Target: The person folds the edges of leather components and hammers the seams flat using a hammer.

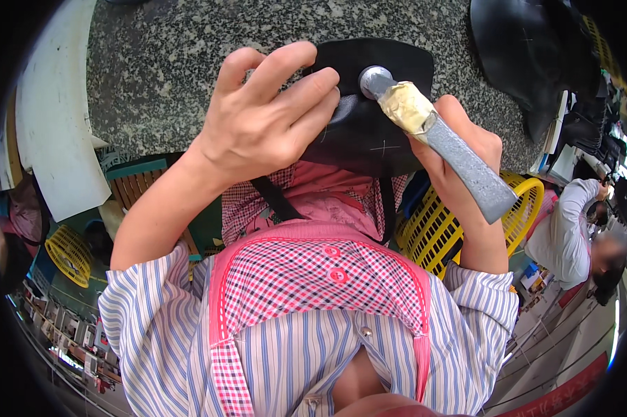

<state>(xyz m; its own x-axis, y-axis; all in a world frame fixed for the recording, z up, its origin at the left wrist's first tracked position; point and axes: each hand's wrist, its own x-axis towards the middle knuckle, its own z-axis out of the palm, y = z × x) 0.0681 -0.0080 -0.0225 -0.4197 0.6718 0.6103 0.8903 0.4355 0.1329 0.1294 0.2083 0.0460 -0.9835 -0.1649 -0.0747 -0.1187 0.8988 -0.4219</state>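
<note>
My left hand (271, 111) presses its fingertips on a black leather piece (369, 132) that lies over the near edge of a speckled granite slab (167, 55). My right hand (459, 153) grips a grey metal hammer (459, 160) by its handle, which is wrapped in yellowish tape near the head. The round hammer head (374, 80) rests on the black piece just right of my left fingers. A faint chalk cross marks the leather near its lower edge.
More black leather pieces (529, 48) are piled at the slab's far right. A yellow plastic basket (445, 229) stands below to my right, another (69, 254) lower left. A white board (53, 125) leans at the left. A person in a grey sleeve (570, 236) works at the right.
</note>
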